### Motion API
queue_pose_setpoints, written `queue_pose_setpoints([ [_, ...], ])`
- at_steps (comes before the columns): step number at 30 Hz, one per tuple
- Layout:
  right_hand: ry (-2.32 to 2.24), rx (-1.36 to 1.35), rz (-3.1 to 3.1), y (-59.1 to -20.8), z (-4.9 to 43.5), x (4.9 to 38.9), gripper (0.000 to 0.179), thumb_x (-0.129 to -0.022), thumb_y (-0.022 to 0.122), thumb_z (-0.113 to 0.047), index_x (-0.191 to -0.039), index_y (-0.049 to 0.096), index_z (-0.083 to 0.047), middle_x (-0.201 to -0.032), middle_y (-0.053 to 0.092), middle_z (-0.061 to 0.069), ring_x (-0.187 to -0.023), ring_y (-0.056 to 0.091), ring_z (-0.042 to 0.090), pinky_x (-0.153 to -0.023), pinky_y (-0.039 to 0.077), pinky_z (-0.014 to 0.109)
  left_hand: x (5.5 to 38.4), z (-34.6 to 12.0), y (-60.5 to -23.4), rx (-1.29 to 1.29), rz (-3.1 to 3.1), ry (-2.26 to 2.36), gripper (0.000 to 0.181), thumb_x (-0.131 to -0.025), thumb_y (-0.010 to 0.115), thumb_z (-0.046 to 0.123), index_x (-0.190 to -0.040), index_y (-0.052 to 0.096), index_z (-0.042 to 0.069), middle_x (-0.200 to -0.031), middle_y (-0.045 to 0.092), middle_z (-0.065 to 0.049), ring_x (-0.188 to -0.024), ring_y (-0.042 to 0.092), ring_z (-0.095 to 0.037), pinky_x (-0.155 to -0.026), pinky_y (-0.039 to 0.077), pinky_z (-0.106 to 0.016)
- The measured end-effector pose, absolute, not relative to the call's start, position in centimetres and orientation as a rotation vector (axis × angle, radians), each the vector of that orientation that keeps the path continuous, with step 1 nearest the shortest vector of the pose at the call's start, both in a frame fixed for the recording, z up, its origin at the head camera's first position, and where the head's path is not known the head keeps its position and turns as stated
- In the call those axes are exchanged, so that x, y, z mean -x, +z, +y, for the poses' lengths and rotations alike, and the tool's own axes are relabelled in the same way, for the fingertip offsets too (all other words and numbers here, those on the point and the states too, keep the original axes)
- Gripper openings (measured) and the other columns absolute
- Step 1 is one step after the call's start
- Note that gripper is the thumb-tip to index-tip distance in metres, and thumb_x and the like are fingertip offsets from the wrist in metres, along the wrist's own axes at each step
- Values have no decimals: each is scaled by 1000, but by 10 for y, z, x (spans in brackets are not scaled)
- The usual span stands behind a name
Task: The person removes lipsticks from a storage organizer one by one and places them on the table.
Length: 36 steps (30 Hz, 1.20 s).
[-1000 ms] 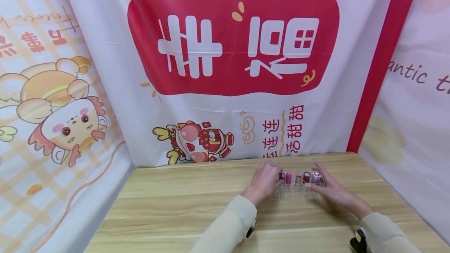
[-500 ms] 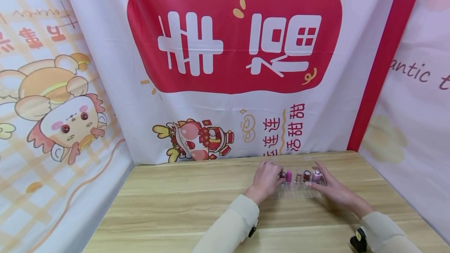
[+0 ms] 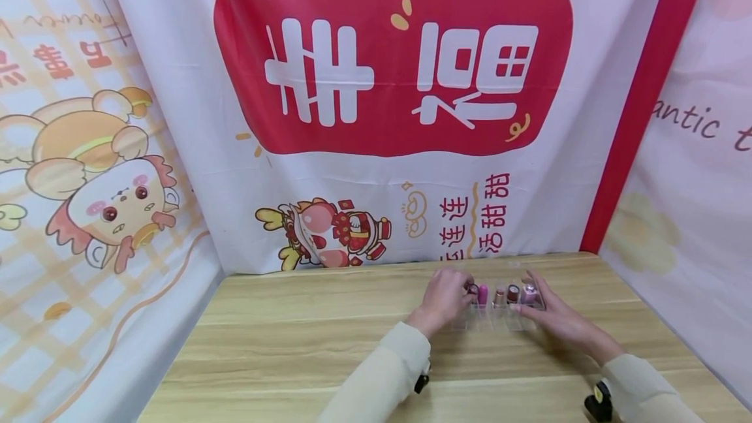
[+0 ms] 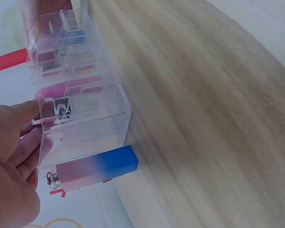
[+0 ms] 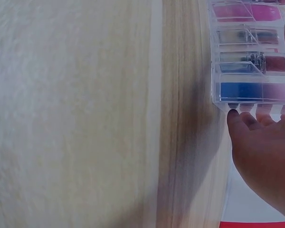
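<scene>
A clear acrylic lipstick organizer (image 3: 490, 322) stands at the back right of the table, with several lipsticks and tubes in its slots. My left hand (image 3: 444, 299) is at its left end, pinching a dark-capped lipstick (image 3: 472, 290); in the left wrist view its silver logo band (image 4: 62, 110) shows through the clear wall. Beside it is a bright pink lipstick (image 3: 482, 295). My right hand (image 3: 558, 322) grips the organizer's right end, thumb in front and fingers behind. A blue-and-pink square tube (image 5: 242, 90) fills the end slot there.
Another pink-and-blue square tube (image 4: 97, 167) stands just outside the organizer's left end, hidden behind the left hand in the head view. The wooden table (image 3: 305, 344) meets a printed cloth backdrop (image 3: 346, 175) close behind the organizer.
The dark-capped lipstick at my left fingers has shifted very slightly. My right hand and the organizer stay in place; the head view has tilted a little.
</scene>
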State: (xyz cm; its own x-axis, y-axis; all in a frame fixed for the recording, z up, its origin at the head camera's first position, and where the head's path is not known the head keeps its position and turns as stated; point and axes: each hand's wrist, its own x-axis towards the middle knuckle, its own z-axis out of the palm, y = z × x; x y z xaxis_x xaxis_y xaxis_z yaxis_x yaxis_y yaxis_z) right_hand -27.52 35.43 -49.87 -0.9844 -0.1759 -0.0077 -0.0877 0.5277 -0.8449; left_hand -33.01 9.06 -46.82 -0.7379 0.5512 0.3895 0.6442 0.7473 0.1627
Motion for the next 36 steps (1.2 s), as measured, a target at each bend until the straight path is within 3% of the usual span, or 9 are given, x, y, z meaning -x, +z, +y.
queue_pose_setpoints([
  [10, -1466, 260, 2692, -499, 354, 274, 97, -102, 62, -40, -164, -8, -15, -166, 7, 31, -148, 5, 60, -109, 7, 82, 330, 86, -455, 959, -2666, -816, 17, -91, 79, 23, -104, 75, 13, -102, 75, 4, -95, 67, -9, -89, 53, -20],
  [18, -1468, 246, 2684, -502, 355, 277, 98, -101, 63, -40, -164, -10, -19, -166, 3, 31, -148, 3, 60, -109, 5, 82, 331, 79, -443, 994, -2621, -1031, 8, -94, 75, 19, -101, 74, 16, -98, 72, 9, -96, 65, -6, -91, 51, -19],
  [26, -1475, 246, 2682, -502, 355, 277, 97, -102, 63, -40, -164, -9, -20, -166, 4, 31, -148, 2, 60, -109, 4, 83, 329, 75, -433, 989, -2589, -1163, 8, -96, 73, 17, -104, 74, 14, -100, 71, 9, -101, 65, -6, -98, 51, -25],
  [36, -1464, 230, 2674, -502, 355, 276, 99, -101, 63, -40, -164, -10, -22, -166, 2, 31, -147, 1, 61, -108, 4, 83, 324, 69, -430, 974, -2588, -1325, 11, -96, 72, 12, -107, 73, 11, -105, 71, 3, -97, 66, -5, -95, 56, -26],
])
